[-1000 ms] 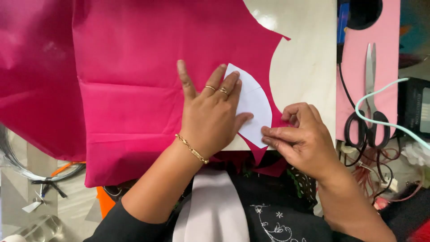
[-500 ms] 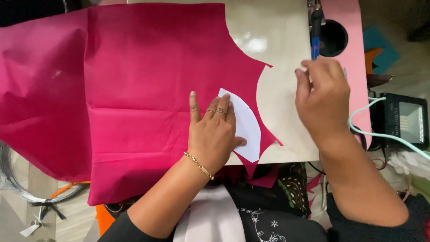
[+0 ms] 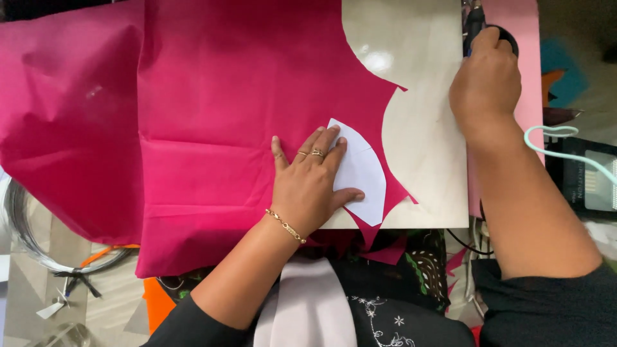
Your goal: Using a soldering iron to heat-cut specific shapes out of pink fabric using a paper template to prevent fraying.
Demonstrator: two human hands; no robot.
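Pale counter (image 3: 418, 160) carries pink fabric (image 3: 244, 128), scalloped cut edge at right. Your left hand (image 3: 312, 186) lies flat, fingers (image 3: 328, 144) spread, pinning a white paper template (image 3: 360, 173) onto fabric near the counter's front edge. Your right hand (image 3: 485, 80) is at the far right corner, curled over a dark object (image 3: 475, 22); grip cannot be made out.

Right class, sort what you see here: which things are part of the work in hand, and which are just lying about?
In use: pink fabric; white paper template under left hand; dark pen-like tool at right hand.

Lying about: wire coil; pale green cord; fabric scraps.
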